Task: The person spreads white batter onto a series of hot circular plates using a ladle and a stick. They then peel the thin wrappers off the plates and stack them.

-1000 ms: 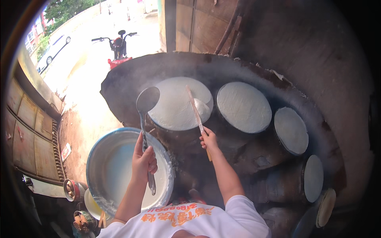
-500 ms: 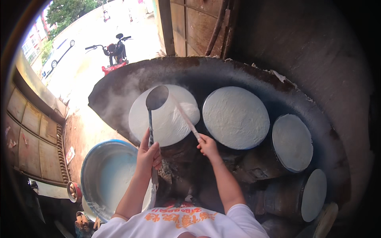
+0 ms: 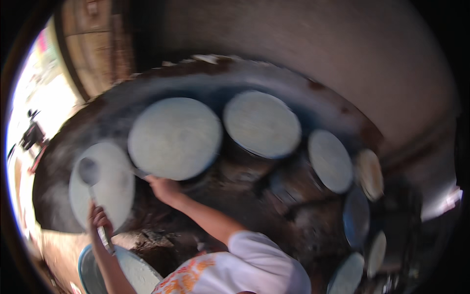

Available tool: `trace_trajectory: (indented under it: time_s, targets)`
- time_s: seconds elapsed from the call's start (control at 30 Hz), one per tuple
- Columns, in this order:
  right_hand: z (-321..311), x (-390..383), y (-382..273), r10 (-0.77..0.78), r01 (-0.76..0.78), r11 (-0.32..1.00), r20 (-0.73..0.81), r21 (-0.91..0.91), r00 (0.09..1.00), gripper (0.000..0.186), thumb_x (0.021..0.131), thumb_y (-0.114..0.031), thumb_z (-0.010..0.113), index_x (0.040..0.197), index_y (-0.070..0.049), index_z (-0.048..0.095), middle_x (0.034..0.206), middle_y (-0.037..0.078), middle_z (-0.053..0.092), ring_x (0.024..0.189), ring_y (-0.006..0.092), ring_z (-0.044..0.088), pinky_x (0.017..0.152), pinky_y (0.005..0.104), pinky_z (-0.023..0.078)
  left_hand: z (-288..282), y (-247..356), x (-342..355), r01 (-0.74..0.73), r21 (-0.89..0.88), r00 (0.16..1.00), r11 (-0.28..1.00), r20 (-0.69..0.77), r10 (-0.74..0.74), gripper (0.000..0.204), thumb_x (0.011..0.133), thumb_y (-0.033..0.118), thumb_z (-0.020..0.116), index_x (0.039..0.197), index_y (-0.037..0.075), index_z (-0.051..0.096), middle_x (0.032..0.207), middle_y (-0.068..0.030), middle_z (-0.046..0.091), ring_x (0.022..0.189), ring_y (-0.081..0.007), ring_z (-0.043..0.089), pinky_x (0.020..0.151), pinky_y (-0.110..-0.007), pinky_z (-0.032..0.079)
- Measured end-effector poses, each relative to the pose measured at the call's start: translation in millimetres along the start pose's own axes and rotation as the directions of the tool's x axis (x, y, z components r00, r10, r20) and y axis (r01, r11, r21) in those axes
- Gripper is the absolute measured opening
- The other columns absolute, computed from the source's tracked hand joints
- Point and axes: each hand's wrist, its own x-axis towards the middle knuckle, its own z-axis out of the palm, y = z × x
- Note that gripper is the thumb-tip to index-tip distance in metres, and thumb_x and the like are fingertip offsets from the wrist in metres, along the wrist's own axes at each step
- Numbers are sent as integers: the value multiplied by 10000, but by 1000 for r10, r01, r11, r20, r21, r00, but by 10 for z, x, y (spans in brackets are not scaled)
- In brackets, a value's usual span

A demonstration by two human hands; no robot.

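Note:
My left hand (image 3: 100,219) is wrapped round the handle of a dark, long-handled ladle (image 3: 88,171). The ladle's bowl hangs over the leftmost round griddle (image 3: 115,196), which carries a sheet of pale batter. Close to the lower left edge of the second griddle (image 3: 175,138), my right hand (image 3: 165,189) grips a thin stick-like tool (image 3: 139,173). Blur hides the tool's far end, which points toward the gap between these two griddles. Pale batter covers the second griddle too. Below my left hand stands a blue-rimmed basin (image 3: 84,264) of pale batter, partly cut off.
A third griddle (image 3: 262,124) and a fourth (image 3: 330,160), both covered in pale batter, curve away to the right, with several more round plates beyond. A dark curved ledge (image 3: 254,73) runs behind them. Steam drifts at the left. A scooter (image 3: 33,134) stands outside.
The view has swung right, bringing more griddles in. My right hand's tool has left the batter of the leftmost griddle and shifted toward the second. The ladle stays over the leftmost griddle.

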Motion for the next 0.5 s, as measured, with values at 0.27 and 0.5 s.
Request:
trace_trajectory:
  time_s: [0.27, 0.5]
  targets:
    - [-265, -391, -280, -79, 64, 994, 165, 89, 983, 229, 893, -171, 486, 1073, -101, 609, 905, 180, 639, 758, 372, 629, 634, 455, 504, 99, -282, -121, -435, 396, 888, 808, 41, 458, 226, 961, 192, 538, 752, 172, 454, 589, 84, 374, 464, -19, 364, 410, -161, 316]
    - [311, -1082, -822, 357, -598, 727, 557, 338, 750, 272, 936, -139, 454, 1154, -77, 604, 587, 56, 575, 465, 124, 550, 455, 317, 461, -533, -914, 133, -583, 313, 699, 750, -277, 659, 240, 952, 104, 457, 1109, 286, 452, 587, 41, 310, 425, -73, 306, 377, -207, 287]
